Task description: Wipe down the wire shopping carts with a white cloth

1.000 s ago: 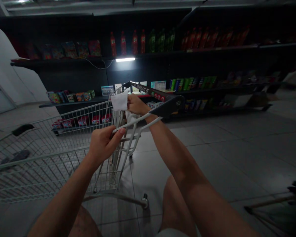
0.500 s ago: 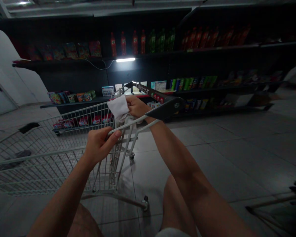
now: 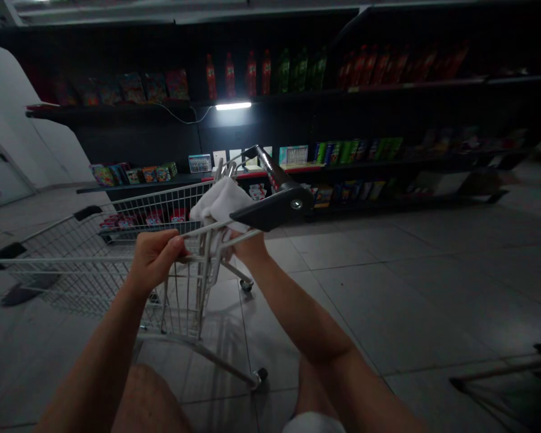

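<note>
A wire shopping cart [image 3: 117,240] stands in front of me in a dim shop aisle. My left hand [image 3: 155,257] is closed round a thin metal bar of the cart's frame below its dark handle [image 3: 270,201]. My right hand [image 3: 241,243] is mostly hidden behind that handle and holds a white cloth [image 3: 219,201] against the cart's rear frame. The cloth bunches up just left of the handle. My bare knees show at the bottom of the view.
Dark shelves [image 3: 297,102] run along the back, with bottles on the upper one and boxes and packets below. A light strip [image 3: 233,106] glows under the upper shelf. The floor is grey tile. A dark frame [image 3: 500,376] lies at the lower right.
The cart has tilted and swung so its handle faces me more. My right hand with the cloth has dropped from above the handle to behind it. My left hand has shifted left along the bar.
</note>
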A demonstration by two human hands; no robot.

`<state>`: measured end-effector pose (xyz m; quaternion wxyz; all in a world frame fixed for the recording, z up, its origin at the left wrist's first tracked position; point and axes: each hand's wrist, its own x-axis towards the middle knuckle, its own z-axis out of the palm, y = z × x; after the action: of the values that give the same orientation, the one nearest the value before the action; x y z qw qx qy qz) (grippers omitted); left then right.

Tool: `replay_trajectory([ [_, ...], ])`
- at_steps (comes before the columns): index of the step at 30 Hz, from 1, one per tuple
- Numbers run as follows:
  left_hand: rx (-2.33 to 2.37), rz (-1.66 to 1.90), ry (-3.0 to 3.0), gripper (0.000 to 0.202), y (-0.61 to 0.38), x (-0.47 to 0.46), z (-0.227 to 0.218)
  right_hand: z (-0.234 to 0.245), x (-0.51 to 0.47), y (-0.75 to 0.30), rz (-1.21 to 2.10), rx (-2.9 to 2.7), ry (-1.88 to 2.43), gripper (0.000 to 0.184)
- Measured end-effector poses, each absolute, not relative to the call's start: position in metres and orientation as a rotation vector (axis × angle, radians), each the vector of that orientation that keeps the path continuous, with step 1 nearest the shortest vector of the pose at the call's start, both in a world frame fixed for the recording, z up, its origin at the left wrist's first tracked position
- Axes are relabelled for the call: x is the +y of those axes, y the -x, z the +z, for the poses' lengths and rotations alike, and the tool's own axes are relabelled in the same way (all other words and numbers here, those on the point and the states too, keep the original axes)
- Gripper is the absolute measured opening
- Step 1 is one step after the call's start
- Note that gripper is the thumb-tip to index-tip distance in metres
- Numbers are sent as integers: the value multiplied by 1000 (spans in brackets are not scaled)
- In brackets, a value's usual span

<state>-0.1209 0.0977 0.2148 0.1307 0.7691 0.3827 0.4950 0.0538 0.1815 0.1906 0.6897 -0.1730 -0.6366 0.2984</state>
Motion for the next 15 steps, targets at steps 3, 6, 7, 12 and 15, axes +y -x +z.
replay_trajectory([
  [3,1094,1452,-2194,48,131,98,215,163,144,-22,717,-1167,364,26],
  [6,1101,1488,-2193,47,139,99,217,139,124,-3,648,-1122,372,21],
  [7,1102,1507,-2199,48,141,100,217,133,121,-1,622,-1150,384,20],
  [12,1116,1780,-2253,41,148,103,206,120,121,-17,644,-1235,463,15],
  [15,1210,2458,-2194,29,139,96,192,128,116,-28,594,-1174,481,16],
])
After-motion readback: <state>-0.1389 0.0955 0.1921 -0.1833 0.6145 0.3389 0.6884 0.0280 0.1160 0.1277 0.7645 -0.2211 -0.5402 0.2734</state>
